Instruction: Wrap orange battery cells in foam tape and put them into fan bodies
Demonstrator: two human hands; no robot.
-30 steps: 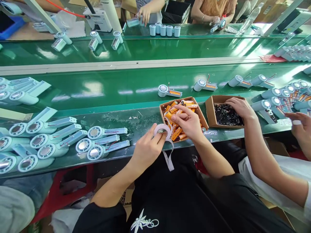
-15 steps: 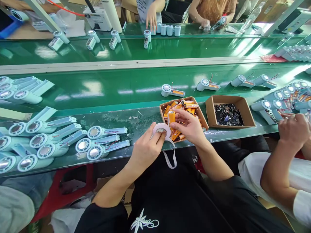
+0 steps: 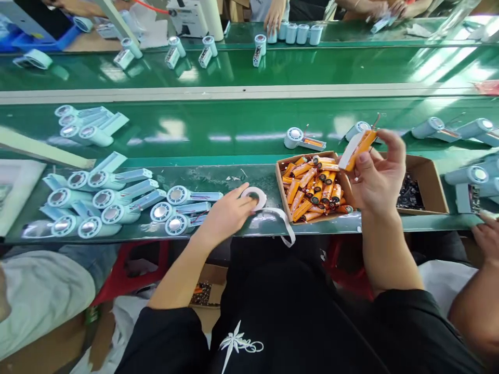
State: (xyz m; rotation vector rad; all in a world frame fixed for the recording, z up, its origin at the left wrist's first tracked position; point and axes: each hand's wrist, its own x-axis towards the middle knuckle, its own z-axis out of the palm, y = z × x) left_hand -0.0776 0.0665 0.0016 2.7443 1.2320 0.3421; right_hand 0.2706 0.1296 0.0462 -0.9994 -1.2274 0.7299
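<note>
My left hand [image 3: 228, 215] rests low over the bench edge, its fingers closed on a roll of white tape [image 3: 262, 196]. A loose tail of the tape hangs from the roll over the edge. My right hand [image 3: 380, 182] is raised above the right side of a cardboard box [image 3: 281, 182]. Between its thumb and fingers is an orange wrapped battery [image 3: 360, 150], tilted, with a white strip along one side and a wire at its upper end. Several like orange batteries [image 3: 307, 189] fill the box below.
Light-blue fan housings [image 3: 113, 213] lie grouped on the left, and more [image 3: 294, 137] stand along the green belt [image 3: 218, 122]. Behind my right hand, a second box [image 3: 429, 182] holds dark circuit boards. Co-workers' hands [image 3: 275, 15] show across the line and at the right edge.
My right hand has lifted the battery up and right, away from the tape roll. My left hand stays with the roll, now lower onto the bench. The whole view has shifted.
</note>
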